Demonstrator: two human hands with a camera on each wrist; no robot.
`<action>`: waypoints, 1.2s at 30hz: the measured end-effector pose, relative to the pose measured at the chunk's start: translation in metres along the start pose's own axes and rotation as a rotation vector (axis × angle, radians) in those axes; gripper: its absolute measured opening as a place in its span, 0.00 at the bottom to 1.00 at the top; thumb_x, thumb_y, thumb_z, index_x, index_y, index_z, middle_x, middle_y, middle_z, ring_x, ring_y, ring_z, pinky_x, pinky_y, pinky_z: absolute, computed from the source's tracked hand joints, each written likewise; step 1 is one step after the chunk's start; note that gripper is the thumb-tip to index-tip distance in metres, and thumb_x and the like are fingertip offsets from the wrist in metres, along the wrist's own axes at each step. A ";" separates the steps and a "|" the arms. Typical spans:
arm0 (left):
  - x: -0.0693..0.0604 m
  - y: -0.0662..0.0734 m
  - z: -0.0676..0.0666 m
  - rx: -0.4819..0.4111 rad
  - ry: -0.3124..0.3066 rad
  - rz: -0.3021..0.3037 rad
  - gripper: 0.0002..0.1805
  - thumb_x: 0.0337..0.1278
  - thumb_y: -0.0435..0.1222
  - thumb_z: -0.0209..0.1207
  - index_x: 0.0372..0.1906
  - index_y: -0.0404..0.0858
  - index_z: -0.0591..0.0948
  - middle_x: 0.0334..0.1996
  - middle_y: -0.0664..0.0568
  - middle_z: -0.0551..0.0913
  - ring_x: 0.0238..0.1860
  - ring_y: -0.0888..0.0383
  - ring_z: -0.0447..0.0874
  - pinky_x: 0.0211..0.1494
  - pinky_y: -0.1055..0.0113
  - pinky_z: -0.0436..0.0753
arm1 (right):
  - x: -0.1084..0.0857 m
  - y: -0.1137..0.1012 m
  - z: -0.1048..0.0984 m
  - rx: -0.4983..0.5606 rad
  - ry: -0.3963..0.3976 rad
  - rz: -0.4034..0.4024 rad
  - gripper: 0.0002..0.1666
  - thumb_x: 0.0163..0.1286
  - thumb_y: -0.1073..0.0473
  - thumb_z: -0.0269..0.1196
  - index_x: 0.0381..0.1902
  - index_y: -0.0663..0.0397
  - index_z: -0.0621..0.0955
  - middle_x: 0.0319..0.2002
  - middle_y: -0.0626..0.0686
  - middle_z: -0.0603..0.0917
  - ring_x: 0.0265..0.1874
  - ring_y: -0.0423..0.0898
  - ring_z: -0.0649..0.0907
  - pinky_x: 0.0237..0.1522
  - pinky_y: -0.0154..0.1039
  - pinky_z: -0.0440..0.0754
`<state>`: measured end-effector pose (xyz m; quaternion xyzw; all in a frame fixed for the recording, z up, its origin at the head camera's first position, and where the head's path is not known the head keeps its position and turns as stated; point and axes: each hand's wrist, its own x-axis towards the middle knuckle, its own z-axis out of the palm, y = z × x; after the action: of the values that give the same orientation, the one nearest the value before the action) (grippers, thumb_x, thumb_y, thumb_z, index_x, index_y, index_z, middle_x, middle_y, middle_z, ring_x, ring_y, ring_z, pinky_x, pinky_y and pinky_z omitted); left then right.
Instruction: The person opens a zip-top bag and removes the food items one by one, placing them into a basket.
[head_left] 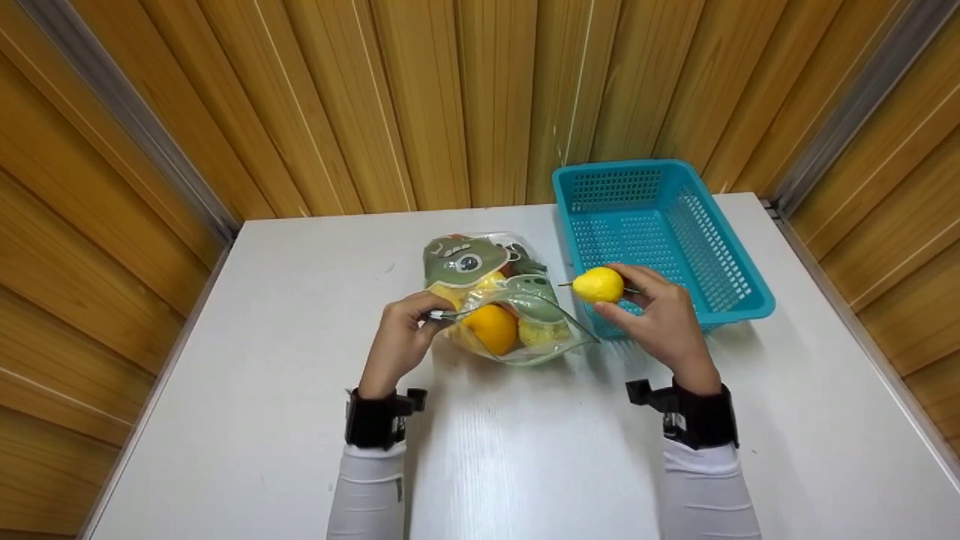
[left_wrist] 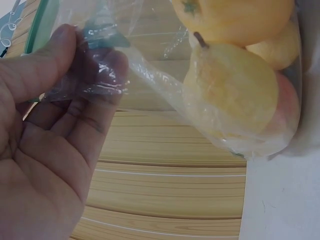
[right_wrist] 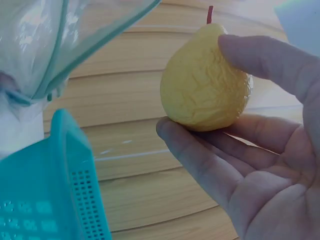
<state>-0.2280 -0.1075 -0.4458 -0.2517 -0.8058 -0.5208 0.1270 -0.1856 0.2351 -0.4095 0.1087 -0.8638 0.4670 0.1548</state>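
Observation:
My left hand (head_left: 405, 334) pinches the edge of a clear plastic bag (head_left: 536, 352) with a green cartoon print. Through the film I see an orange (head_left: 491, 330) and other yellow and reddish fruit. In the left wrist view a pear (left_wrist: 232, 90) lies against the bag's side, below the orange (left_wrist: 235, 17). The bag's mouth gapes toward me. To its right my right hand (head_left: 664, 319) holds a yellow pear (head_left: 598, 285) between thumb and fingers, its stem pointing left at the bag. In the right wrist view this pear (right_wrist: 205, 82) has wrinkled skin.
A teal perforated basket (head_left: 739, 255) stands on the right, close behind my right hand. All of this rests on a white table (head_left: 300, 360). Wood-patterned walls (head_left: 420, 105) rise behind the table and on both sides.

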 end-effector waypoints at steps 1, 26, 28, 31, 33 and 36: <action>0.000 0.000 0.000 0.002 0.000 -0.001 0.07 0.55 0.20 0.67 0.32 0.34 0.89 0.32 0.57 0.87 0.36 0.57 0.83 0.44 0.67 0.84 | 0.001 0.003 0.000 -0.001 0.001 0.015 0.32 0.63 0.69 0.73 0.65 0.70 0.78 0.61 0.67 0.81 0.60 0.63 0.83 0.54 0.31 0.81; 0.000 -0.001 0.001 0.041 -0.018 -0.010 0.07 0.55 0.21 0.67 0.33 0.35 0.88 0.33 0.52 0.89 0.37 0.56 0.84 0.45 0.64 0.85 | 0.008 0.045 0.001 -0.311 0.068 0.230 0.28 0.70 0.59 0.70 0.63 0.69 0.79 0.54 0.74 0.82 0.44 0.64 0.80 0.49 0.58 0.81; 0.000 -0.001 0.001 0.041 -0.020 -0.011 0.07 0.55 0.21 0.68 0.33 0.34 0.88 0.33 0.52 0.89 0.37 0.56 0.84 0.45 0.64 0.85 | 0.009 0.047 0.003 -0.328 0.058 0.237 0.28 0.69 0.59 0.70 0.62 0.71 0.79 0.52 0.74 0.83 0.43 0.64 0.80 0.47 0.58 0.80; 0.001 -0.001 0.001 0.039 -0.024 -0.012 0.07 0.55 0.20 0.68 0.33 0.34 0.88 0.33 0.52 0.88 0.38 0.56 0.84 0.46 0.64 0.85 | 0.011 0.049 0.008 -0.349 0.050 0.244 0.28 0.69 0.60 0.70 0.61 0.73 0.79 0.51 0.75 0.83 0.43 0.65 0.80 0.46 0.58 0.79; 0.001 -0.001 0.002 0.042 -0.028 -0.010 0.07 0.55 0.20 0.67 0.33 0.34 0.88 0.33 0.52 0.88 0.38 0.56 0.84 0.45 0.65 0.85 | 0.012 0.051 0.011 -0.362 0.058 0.245 0.27 0.69 0.61 0.70 0.59 0.75 0.80 0.49 0.75 0.84 0.41 0.65 0.80 0.42 0.55 0.78; 0.001 -0.001 0.002 0.052 -0.033 -0.008 0.08 0.56 0.20 0.67 0.33 0.34 0.88 0.33 0.51 0.88 0.38 0.56 0.84 0.44 0.65 0.85 | 0.013 0.053 0.016 -0.380 0.072 0.250 0.23 0.68 0.60 0.70 0.53 0.75 0.83 0.41 0.71 0.84 0.35 0.61 0.79 0.35 0.48 0.74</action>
<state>-0.2294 -0.1057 -0.4464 -0.2536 -0.8221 -0.4959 0.1178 -0.2175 0.2497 -0.4535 -0.0468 -0.9369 0.3152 0.1441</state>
